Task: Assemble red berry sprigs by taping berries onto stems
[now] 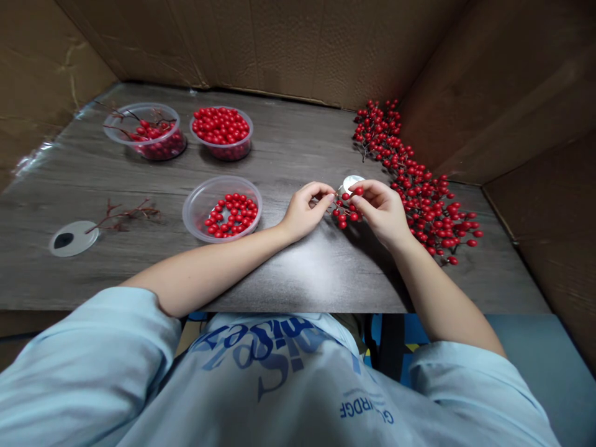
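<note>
Left-hand fingers and right-hand fingers clenched together on a small sprig of red artificial berries, held over the wood-grain desk, just beside a heap of berry sprigs.

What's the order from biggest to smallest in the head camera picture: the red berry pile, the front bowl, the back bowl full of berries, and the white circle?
1. The heap of red berry sprigs
2. The front clear plastic tub and the back clear plastic tub look alike; nearness to the camera makes ranking them unsure.
3. The white disc
</note>
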Demonstrator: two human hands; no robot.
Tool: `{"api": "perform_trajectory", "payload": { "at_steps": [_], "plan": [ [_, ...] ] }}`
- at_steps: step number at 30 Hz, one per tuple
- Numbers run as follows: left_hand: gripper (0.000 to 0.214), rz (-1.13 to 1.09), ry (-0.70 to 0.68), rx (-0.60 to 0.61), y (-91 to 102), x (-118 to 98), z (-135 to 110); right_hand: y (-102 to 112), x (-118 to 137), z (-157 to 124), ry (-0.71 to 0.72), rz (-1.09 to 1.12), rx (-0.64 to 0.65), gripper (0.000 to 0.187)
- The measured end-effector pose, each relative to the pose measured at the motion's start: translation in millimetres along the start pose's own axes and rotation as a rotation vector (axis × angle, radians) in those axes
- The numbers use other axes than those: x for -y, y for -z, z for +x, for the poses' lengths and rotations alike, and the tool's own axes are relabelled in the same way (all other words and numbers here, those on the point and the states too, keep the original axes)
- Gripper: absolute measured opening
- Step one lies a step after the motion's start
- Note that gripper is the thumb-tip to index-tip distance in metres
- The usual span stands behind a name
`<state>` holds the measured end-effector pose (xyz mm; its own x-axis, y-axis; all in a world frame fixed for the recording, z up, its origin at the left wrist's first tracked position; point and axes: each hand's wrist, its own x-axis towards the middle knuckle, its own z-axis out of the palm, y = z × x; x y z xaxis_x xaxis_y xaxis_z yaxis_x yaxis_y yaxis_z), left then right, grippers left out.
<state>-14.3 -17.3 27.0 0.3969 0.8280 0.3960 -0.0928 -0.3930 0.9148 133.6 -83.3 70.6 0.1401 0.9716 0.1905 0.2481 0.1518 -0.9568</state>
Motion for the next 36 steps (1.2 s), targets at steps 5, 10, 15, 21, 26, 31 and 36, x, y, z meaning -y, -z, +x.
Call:
{"api": "perform_trajectory", "payload": {
  "at_steps": [5,10,15,21,26,31,36],
  "plan": [
    [0.008,-0.025,0.015,0.023,-0.4,0,0,2,2,1,-0.003,0.000,-0.038,0.015],
    [0.009,-0.063,0.036,0.094,-0.6,-2,-1,6,0,3,0.057,-0.048,-0.098,0.013],
    [0.011,-0.066,0.050,0.172,-0.3,-6,-2,4,-2,3,0.080,-0.075,-0.124,0.014],
    [0.014,-0.058,0.041,0.240,1.2,-7,-3,0,-3,1,0.098,-0.081,-0.141,0.014],
    [0.015,-0.066,0.044,0.287,1.6,-8,-2,-3,-2,1,0.085,-0.056,-0.157,0.015],
    [0.015,-0.066,0.039,0.288,2.6,-9,-2,-5,-1,0,0.081,-0.018,-0.172,0.014],
    [0.014,-0.055,0.044,0.279,2.4,-9,-3,-4,-4,0,0.087,-0.053,-0.182,0.014]
  ]
}}
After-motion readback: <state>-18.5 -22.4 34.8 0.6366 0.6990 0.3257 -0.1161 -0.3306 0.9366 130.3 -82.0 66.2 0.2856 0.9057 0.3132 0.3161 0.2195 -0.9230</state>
